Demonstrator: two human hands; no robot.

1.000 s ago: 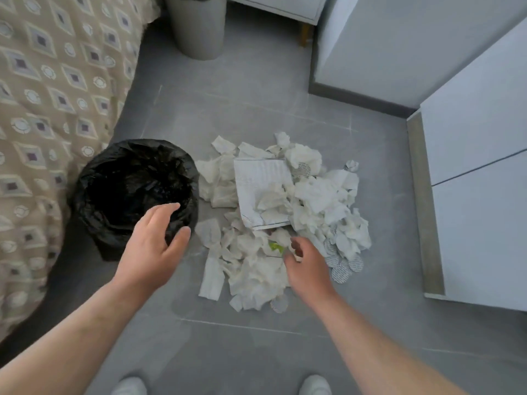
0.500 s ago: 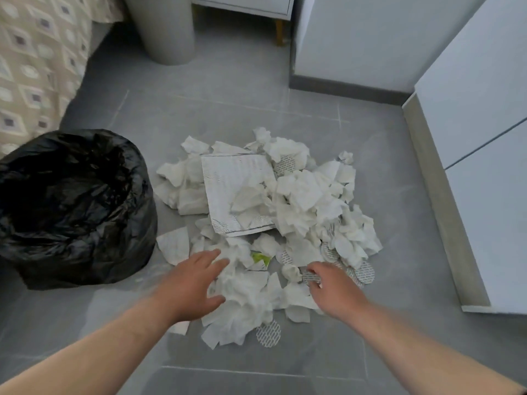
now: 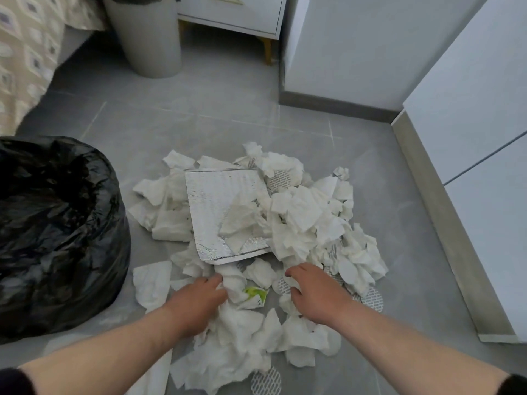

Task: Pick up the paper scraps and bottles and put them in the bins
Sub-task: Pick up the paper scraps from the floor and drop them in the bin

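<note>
Paper scraps: gathering step, I judge. My left hand, right hand both clutch pile's near edge. Next: lift bundle into black-lined bin.

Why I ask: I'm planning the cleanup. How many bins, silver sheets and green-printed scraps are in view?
Bins: 2, black-bagged bin and grey bin
Silver sheet: 1
Green-printed scrap: 1
Total: 4
</note>
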